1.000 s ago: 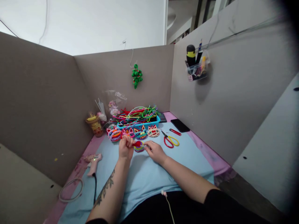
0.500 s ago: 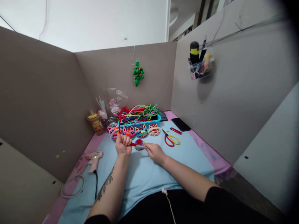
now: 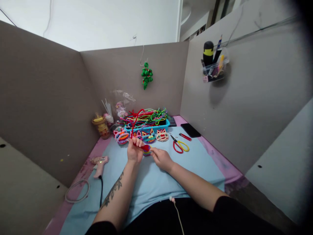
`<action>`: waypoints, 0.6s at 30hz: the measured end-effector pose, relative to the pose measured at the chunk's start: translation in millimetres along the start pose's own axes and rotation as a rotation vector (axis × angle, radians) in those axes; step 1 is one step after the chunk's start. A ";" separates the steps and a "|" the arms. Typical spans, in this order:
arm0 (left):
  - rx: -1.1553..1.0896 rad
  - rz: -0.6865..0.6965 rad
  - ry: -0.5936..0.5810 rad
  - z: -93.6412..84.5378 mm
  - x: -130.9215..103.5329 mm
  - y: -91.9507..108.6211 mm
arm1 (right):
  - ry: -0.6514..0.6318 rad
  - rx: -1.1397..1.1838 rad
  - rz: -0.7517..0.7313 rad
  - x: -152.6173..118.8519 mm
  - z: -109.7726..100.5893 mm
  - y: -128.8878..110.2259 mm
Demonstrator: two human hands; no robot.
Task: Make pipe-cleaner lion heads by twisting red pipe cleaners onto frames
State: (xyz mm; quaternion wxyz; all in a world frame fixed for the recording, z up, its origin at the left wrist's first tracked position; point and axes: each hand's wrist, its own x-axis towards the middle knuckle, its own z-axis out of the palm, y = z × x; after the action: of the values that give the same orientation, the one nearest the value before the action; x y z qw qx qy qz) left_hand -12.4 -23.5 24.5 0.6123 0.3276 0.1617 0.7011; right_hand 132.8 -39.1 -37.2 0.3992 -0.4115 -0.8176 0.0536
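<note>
My left hand (image 3: 135, 151) is closed around a red pipe cleaner (image 3: 133, 126), whose long free length rises above the fist and bends over at its tip. My right hand (image 3: 161, 159) is beside it, thumb and fingers pinched together; the thin piece in that pinch is mostly hidden. Red fuzzy material shows between the two hands. Just behind them on the cloth lies a coiled disc (image 3: 147, 152) with purple and yellow rings, partly covered. Beyond the hands are several pipe-cleaner animal faces, among them a cream one (image 3: 162, 135) and a teal one (image 3: 149, 137).
A blue basket (image 3: 160, 128) of pipe cleaners stands at the back. To the right lie scissors (image 3: 179, 145), a red cutter (image 3: 185, 136) and a black phone (image 3: 190, 130). A pink glue gun (image 3: 99, 167) with its cord and a brown cup (image 3: 101, 128) are left.
My left hand has turned, with its fingers more in view, and the pipe cleaner above it now leans right. The pale thin piece between the hands no longer shows. The view has shifted slightly.
</note>
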 end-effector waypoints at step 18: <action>1.249 0.581 -0.162 -23.3 10.0 7.2 | 0.205 0.012 0.139 3.2 -11.1 24.9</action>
State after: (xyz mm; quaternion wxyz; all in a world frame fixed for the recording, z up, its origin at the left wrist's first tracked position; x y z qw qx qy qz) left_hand -33.5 -11.2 14.6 0.1068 0.6999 0.3946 0.5856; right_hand 155.1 -23.2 -38.1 0.4784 -0.4683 -0.7416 0.0437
